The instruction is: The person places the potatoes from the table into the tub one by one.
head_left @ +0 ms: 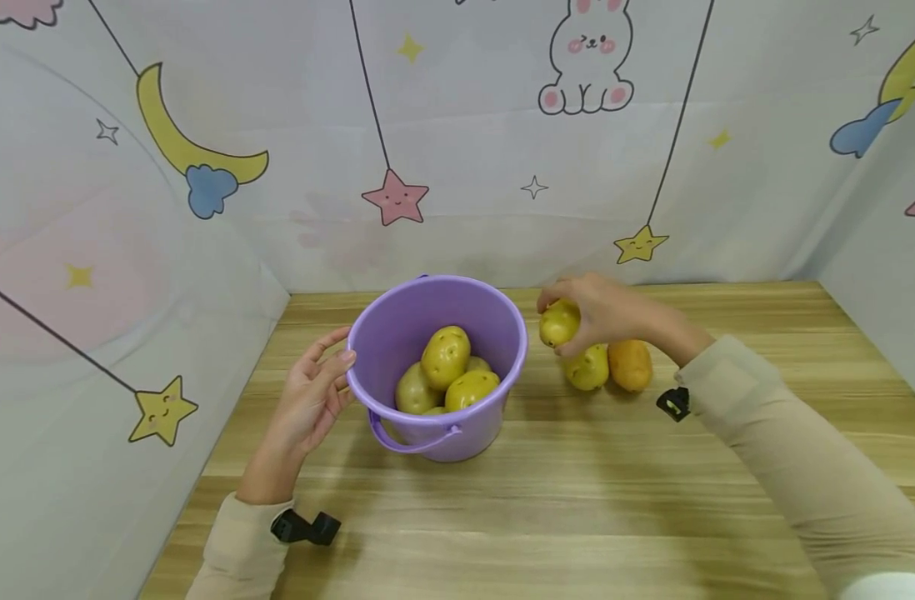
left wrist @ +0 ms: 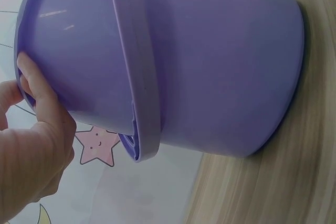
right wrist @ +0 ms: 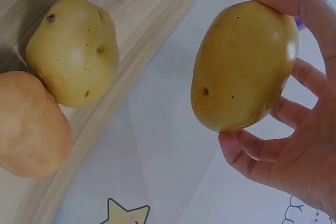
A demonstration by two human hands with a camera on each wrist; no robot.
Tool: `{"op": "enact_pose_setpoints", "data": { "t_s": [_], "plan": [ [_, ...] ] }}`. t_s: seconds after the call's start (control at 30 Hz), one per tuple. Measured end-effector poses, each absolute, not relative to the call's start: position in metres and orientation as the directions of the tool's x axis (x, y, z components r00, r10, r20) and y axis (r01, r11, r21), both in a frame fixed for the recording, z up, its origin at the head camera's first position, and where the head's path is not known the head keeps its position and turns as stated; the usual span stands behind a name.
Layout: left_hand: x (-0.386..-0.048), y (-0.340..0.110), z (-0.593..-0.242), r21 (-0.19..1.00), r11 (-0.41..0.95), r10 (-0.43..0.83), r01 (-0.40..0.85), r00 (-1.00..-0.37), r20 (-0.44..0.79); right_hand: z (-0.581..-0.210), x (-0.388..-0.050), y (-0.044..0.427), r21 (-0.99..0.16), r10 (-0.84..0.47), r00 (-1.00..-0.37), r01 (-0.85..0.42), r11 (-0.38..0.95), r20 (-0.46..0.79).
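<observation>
A purple bucket (head_left: 438, 358) stands on the table with several yellow potatoes (head_left: 446, 357) inside it. My left hand (head_left: 315, 400) holds the bucket's rim at the left; in the left wrist view the thumb and fingers (left wrist: 39, 85) pinch that rim. To the right of the bucket, my right hand (head_left: 603, 312) grips a yellow potato (right wrist: 244, 66) between thumb and fingertips, raised off the table. Below it lie another yellow potato (right wrist: 73, 51) and an orange-brown potato-like piece (right wrist: 31, 124), side by side and touching.
The bucket's handle (head_left: 412, 446) hangs down at its front. Wood-grain table (head_left: 577, 517) surface spreads in front of and around the bucket. A white printed cloth (head_left: 472, 125) closes off the back and both sides. A black strap mount (head_left: 303, 527) sits on the left wrist.
</observation>
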State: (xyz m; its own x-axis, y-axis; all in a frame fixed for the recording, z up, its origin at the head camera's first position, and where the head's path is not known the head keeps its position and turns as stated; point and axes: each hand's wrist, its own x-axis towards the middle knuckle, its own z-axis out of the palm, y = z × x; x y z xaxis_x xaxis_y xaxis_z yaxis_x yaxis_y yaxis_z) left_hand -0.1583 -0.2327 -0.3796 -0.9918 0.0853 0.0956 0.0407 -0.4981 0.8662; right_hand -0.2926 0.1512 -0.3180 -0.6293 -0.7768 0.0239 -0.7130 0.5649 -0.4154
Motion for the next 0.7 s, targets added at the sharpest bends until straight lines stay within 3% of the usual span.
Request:
{"op": "enact_pose_setpoints", "data": {
  "t_s": [0.37,0.7],
  "plan": [
    [-0.159,-0.234,-0.38,0.862,-0.505,0.086,0.043,-0.991,0.1,-0.303,-0.295,0.154,-0.383,-0.769,-0.633,-0.734,0.561,0.086],
    [-0.16,-0.235,-0.381,0.86,-0.507,0.082,0.052,-0.991,0.108,-0.286,-0.293,0.148,-0.374,-0.783,-0.597,-0.777,0.507,0.177]
  ]
}}
